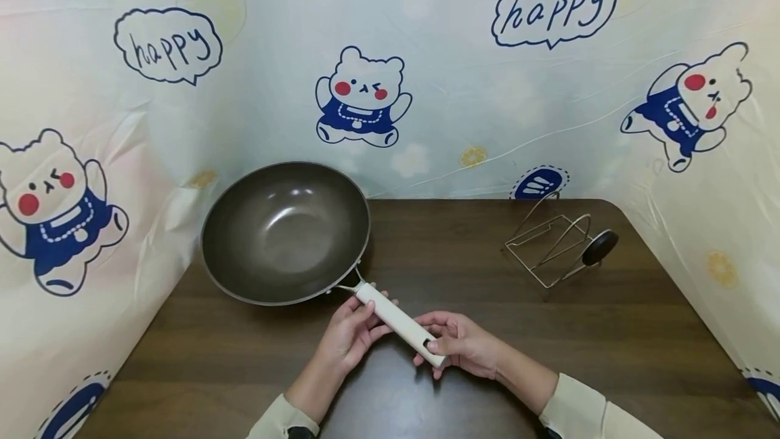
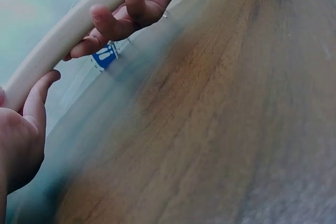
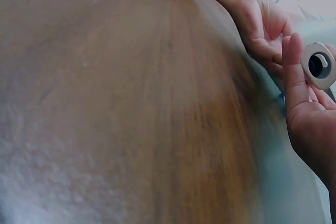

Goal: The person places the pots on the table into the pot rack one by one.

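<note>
A dark round wok (image 1: 286,232) with a pale rim is tilted so its bare inside faces me. Its cream handle (image 1: 399,324) slants down to the right. My left hand (image 1: 352,336) grips that handle close to the wok, thumb on top. Near the handle's far end, my right hand (image 1: 469,347) holds it with the thumb by the hanging hole. The left wrist view shows the handle (image 2: 58,38) crossing both hands; in the right wrist view its end (image 3: 328,81) looks hollow. Whether the wok's base touches the table cannot be seen.
A wire rack (image 1: 527,267) stands at the back right of the brown wooden table (image 1: 609,358), with a black round disc (image 1: 600,247) at its side. Patterned cloth (image 1: 451,107) with bears and "happy" bubbles hangs behind and along both sides.
</note>
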Demonstrator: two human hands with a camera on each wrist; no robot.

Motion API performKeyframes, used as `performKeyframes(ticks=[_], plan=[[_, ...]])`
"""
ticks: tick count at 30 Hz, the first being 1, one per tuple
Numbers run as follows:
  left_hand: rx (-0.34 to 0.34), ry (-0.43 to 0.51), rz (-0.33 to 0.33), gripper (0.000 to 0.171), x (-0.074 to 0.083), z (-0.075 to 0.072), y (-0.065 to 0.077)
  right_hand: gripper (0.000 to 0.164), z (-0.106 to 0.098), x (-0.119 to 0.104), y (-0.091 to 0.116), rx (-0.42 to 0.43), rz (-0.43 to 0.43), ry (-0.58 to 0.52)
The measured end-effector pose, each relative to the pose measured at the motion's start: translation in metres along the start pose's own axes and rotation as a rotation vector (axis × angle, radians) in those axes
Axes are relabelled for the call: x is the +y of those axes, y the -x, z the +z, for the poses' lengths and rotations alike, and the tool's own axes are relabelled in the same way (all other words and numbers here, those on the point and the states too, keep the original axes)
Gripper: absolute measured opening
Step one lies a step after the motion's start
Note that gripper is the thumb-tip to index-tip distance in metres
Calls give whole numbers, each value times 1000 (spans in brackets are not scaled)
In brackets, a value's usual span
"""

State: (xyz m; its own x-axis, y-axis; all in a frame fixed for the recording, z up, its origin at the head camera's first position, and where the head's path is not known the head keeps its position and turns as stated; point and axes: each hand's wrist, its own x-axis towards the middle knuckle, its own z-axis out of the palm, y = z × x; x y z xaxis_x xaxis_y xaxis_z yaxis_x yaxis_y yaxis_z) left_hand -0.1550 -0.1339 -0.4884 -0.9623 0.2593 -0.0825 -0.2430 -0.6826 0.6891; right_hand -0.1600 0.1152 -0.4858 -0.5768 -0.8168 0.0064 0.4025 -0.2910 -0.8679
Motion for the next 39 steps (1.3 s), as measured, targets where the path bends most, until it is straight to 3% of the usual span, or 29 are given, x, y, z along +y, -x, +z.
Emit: performKeyframes(ticks=[5, 9, 17, 27, 30, 36, 39], plan=[[10, -88, 31, 53, 1, 4, 5, 48, 2, 5, 0, -17, -14, 4], [-44, -137, 57, 68, 4, 8, 5, 48, 4, 7, -4, -11, -35, 13], [-127, -264, 109, 82, 10, 12, 2, 47, 9, 10, -9, -17, -83, 20], [-155, -425, 145, 93, 19, 19, 4, 48, 15, 7, -11, -17, -113, 125], [-151, -474, 153, 94, 21, 20, 4, 52, 18, -1, -11, 30, -102, 281], [-134, -554, 129, 94, 22, 22, 3, 57, 34, -24, -13, 158, -61, 932], [-141, -593, 131, 88, 22, 23, 2, 58, 44, -31, -15, 211, -43, 1145]])
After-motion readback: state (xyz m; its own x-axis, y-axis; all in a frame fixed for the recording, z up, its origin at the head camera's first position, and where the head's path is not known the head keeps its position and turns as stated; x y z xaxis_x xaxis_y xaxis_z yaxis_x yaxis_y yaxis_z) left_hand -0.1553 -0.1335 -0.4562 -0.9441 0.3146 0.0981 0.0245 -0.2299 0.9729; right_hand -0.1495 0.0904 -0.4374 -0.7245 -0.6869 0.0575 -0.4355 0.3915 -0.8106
